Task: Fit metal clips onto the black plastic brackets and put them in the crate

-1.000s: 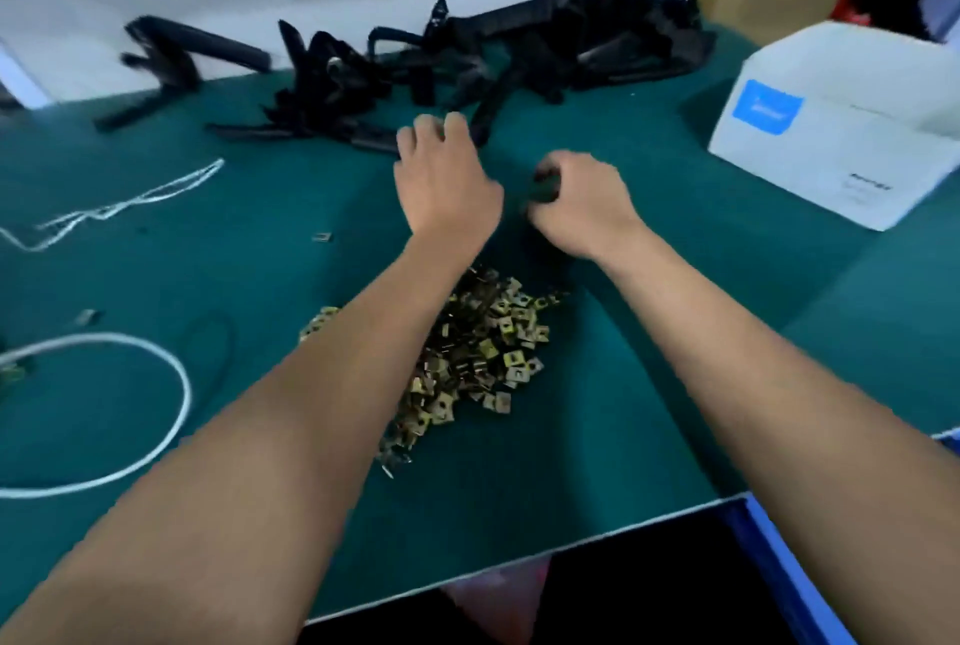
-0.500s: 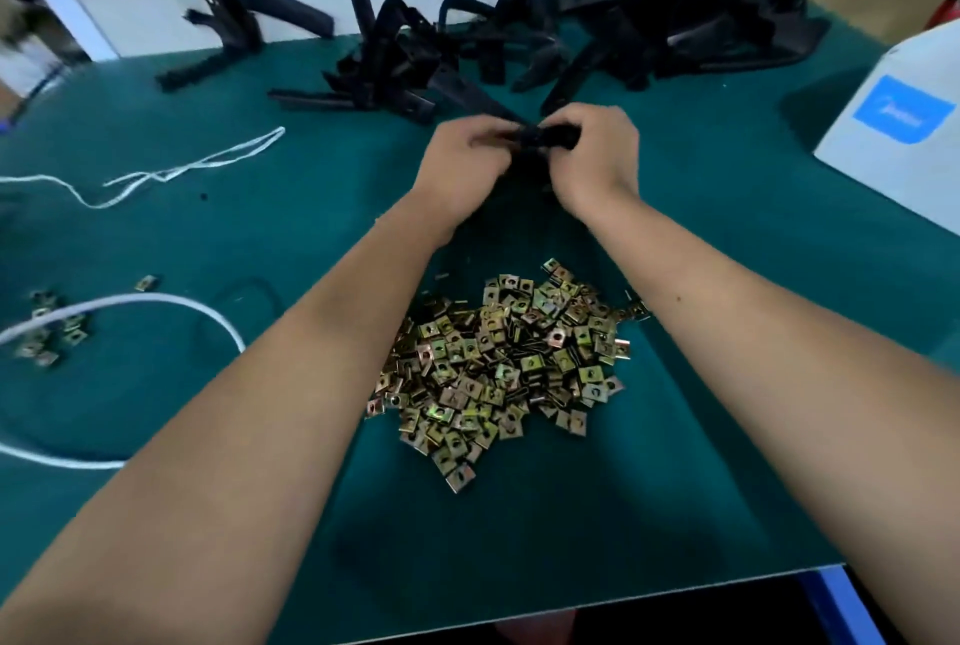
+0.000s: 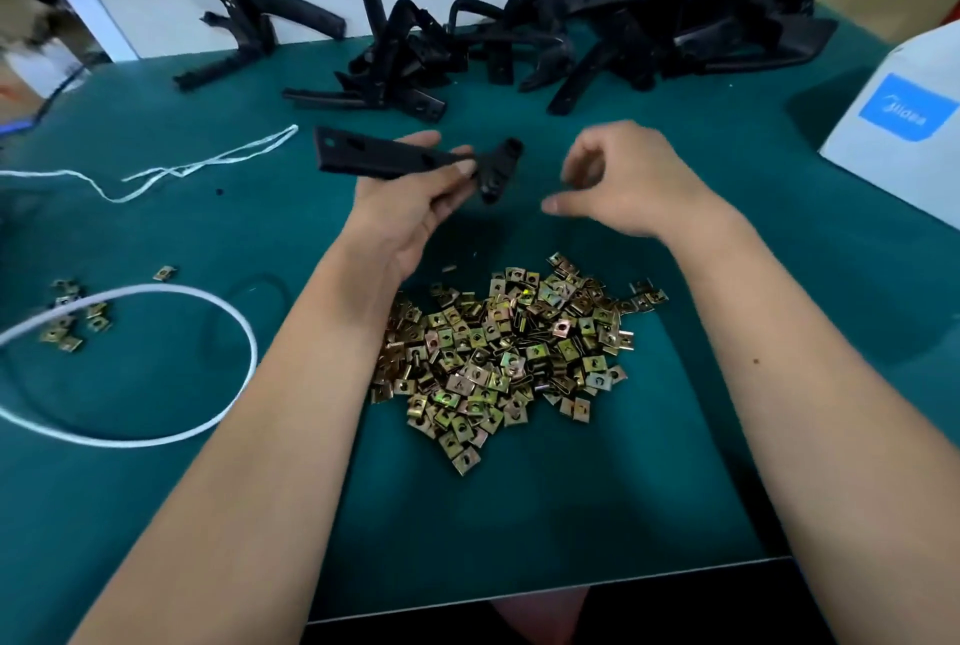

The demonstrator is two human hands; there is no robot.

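Left hand [image 3: 410, 208] of mine grips a black plastic bracket [image 3: 395, 160] above the green tabletop [image 3: 519, 530]; my right hand [image 3: 623, 182] hovers beside it, fingers loosely curled, holding nothing I can see. Metal clips [image 3: 509, 358] lie heaped below.

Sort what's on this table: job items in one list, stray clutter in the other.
For the job: black plastic bracket gripped by the left hand; right hand, empty; pile of metal clips; heap of brackets.

Lying about: white cord loop; white string; white carton.
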